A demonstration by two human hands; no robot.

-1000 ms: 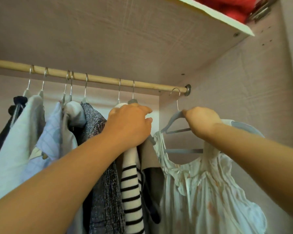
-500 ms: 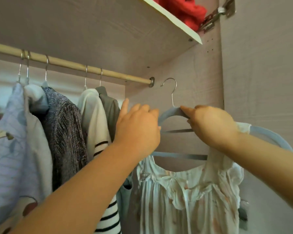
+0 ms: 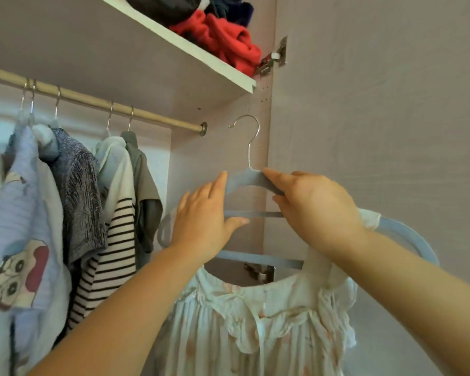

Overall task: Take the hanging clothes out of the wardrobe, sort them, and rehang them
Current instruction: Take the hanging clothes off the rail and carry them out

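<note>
While the right hand [image 3: 315,210] grips the grey hanger [image 3: 244,177] just below its metal hook, fingers curled round the shoulder, the left hand [image 3: 204,226] lies against the hanger's other shoulder with straight fingers, clasping nothing. The pale floral dress [image 3: 255,327] hangs from this hanger, whose hook is clear of the rail [image 3: 92,100], right of the rail's end and before the wardrobe's side panel. Other garments, a striped top [image 3: 111,256] among them, hang on the rail.
</note>
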